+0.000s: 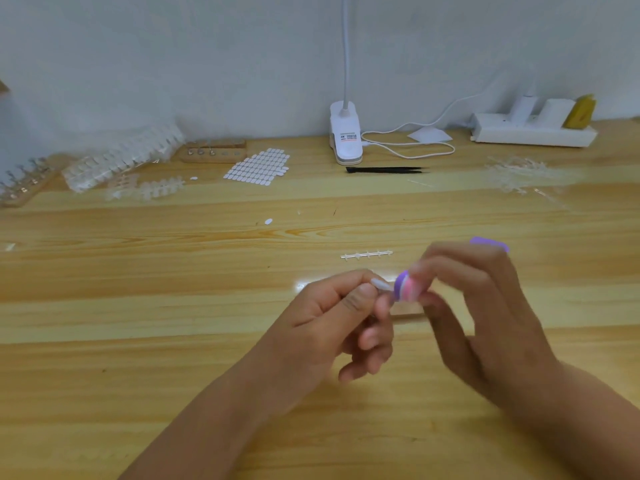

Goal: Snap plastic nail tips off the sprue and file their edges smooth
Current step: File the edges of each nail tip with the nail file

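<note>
My left hand (341,323) pinches a small clear nail tip (381,284) between thumb and forefinger, the tip pointing right. My right hand (485,313) grips a purple-and-pink nail file (407,287); its near end touches the nail tip and its purple far end sticks out past my fingers. The right hand is blurred. A bare white sprue (366,254) lies on the wooden table (173,358) just beyond my hands. A loose nail tip (268,221) lies farther back.
At the back left are bags and strips of nail tips on sprues (121,161), wooden holder blocks (214,152) and a sheet of adhesive tabs (258,168). A clip lamp (345,133) with cable, black tweezers (386,170), a power strip (533,131) and a pile of clear sprues (516,174) sit behind.
</note>
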Tool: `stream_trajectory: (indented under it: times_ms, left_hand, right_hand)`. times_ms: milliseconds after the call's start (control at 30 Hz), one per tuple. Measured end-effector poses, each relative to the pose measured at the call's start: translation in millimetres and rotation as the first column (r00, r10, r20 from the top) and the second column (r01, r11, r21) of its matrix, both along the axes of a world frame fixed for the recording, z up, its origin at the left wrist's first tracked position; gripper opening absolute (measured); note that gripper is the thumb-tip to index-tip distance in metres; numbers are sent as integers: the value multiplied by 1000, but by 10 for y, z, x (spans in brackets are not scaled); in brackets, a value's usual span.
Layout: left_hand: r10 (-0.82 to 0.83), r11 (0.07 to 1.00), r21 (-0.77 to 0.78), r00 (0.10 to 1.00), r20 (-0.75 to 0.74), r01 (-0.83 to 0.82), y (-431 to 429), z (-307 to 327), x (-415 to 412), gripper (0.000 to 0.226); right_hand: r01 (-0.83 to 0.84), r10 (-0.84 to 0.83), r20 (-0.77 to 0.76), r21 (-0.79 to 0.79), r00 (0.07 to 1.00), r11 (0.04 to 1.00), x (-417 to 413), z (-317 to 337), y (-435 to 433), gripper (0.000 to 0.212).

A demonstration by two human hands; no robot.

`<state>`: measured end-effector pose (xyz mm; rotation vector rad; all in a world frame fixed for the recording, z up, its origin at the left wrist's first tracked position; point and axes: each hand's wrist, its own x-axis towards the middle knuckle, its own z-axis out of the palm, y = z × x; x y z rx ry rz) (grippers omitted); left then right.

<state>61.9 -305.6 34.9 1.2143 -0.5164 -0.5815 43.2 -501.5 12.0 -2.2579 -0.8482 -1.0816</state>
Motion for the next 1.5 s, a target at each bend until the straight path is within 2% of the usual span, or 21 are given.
stream_trajectory:
  times_ms: [67,133,200,267,367,533,700,800,900,1033,1133,1233,1367,1500]
  left_hand:
    - [195,981,-21,975,110,-194,7,-6,30,22]
    - [413,900,1,851,326,-437,8,-41,83,16]
    - [479,815,57,725,495,-577,0,-91,135,11]
    - [446,768,129,668,596,-628,-25,-138,167,10]
    - [330,740,266,678,657,-618,-104,-194,202,18]
    - [133,663,399,625,769,-633,-182,-266,222,6]
    - [81,559,458,595,800,-691,-163,-296,214,9]
    - [72,562,458,593,802,-688,-189,-283,188,18]
    - [70,566,445,579,813,-694,-200,-269,166,21]
    - [58,566,461,590,805,-684,-205,-261,210,7]
    - [81,589,450,603,793,-671,-216,-235,251,5]
    - [109,610,431,609,785,-665,-214,-220,265,9]
    - [153,625,426,638,755,-654,-200,-210,259,9]
    - [152,632,408,622,768,-658,-202,-214,240,13]
  right_hand:
    - [102,-97,-74,65,993,993,102,9,-107,23]
    - [161,-148,-105,129,983,979,140,32,-160,23]
    - [143,-132,-91,121,987,982,119,10,-131,24]
    - [95,-90,-69,62,993,994,91,-12,-79,24]
    - [85,-83,-82,20,993,996,101,-19,-65,23]
    - [106,-100,-130,43,986,993,121,-13,-78,20]
    - [170,-166,-159,17,973,985,128,-43,-67,18]
    - [227,-209,-242,48,947,973,129,-19,-63,18]
    - [220,-165,-358,117,919,969,99,21,-55,17]
    - [193,-87,-469,182,879,964,53,64,-48,24]
    - [181,-159,-450,7,879,983,72,68,4,27]
    - [233,-280,-388,-165,878,958,106,17,40,30]
    - [306,-347,-351,-169,870,937,124,-21,14,16]
    - [194,-223,-357,-117,907,974,110,31,-24,22]
